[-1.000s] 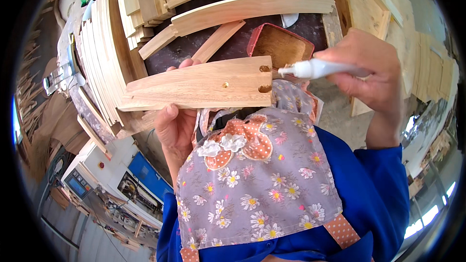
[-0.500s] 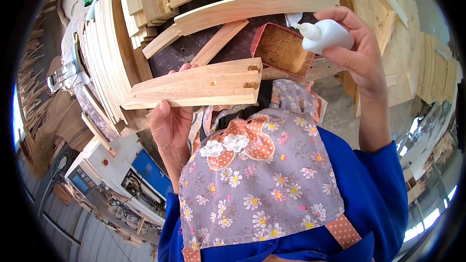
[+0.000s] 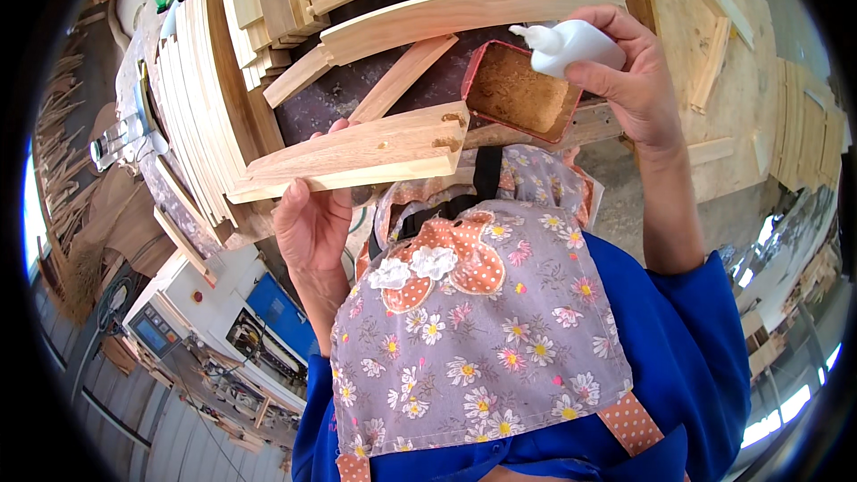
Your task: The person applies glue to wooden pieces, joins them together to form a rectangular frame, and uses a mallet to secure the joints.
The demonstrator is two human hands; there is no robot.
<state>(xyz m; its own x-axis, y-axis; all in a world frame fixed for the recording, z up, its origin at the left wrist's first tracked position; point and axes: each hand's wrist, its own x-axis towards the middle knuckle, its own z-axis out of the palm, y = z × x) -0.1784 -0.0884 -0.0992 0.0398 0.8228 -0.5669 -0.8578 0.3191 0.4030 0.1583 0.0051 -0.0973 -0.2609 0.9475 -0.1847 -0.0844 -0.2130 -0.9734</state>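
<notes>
since a second ago my right hand [image 3: 638,80] had pulled the white glue bottle [image 3: 571,43] off the drilled end of the wooden piece [image 3: 357,156] and lifted it up and right, over the red-rimmed tray [image 3: 518,94]. right hand was closed around the bottle, nozzle pointing left. left hand [image 3: 312,223] gripped the wooden piece from below, thumb and fingers wrapped on its near edge, held level just above the floral apron [image 3: 473,339]. piece had tilted slightly, its drilled end face now up toward the tray. read: glue dose on that end looked done, bottle was clear of the work.

room: stacked slats [image 3: 201,98] sat close to the left of the left hand, long curved rails [image 3: 464,9] just beyond both hands, so little clearance forward or left. more open to the right of the right hand over the plywood bench [image 3: 705,27]. tray edge was almost touching the piece's end.
</notes>
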